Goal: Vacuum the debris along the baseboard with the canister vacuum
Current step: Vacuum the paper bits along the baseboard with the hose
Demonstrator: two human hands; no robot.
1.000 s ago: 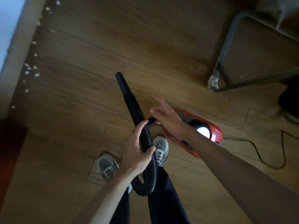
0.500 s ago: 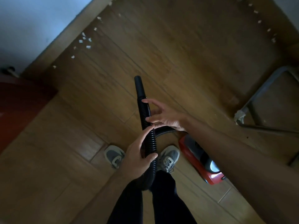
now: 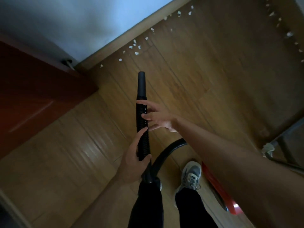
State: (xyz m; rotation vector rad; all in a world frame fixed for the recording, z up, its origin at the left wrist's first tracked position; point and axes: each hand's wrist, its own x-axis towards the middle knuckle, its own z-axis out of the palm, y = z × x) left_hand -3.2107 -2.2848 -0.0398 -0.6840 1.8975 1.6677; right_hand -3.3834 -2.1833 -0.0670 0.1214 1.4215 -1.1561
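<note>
A black ribbed vacuum hose (image 3: 142, 129) ends in a smooth black nozzle (image 3: 141, 84) that points at the wooden baseboard (image 3: 131, 32). My left hand (image 3: 134, 160) grips the hose low down. My right hand (image 3: 156, 117) touches the hose higher up with its fingers spread and nearly straight. White debris (image 3: 134, 46) lies scattered along the baseboard, with more debris (image 3: 279, 25) at the far right. The red canister (image 3: 220, 193) sits on the floor behind my right forearm, partly hidden.
A dark red door or cabinet (image 3: 36, 91) stands at the left, next to the baseboard corner. A metal chair frame (image 3: 283, 145) with a padded foot sits at the right. My two shoes (image 3: 190, 175) are on the wood floor below the hose.
The view has swung toward the baseboard, bringing the debris closer. My right hand has slid up the hose toward the nozzle. The left hand keeps its grip.
</note>
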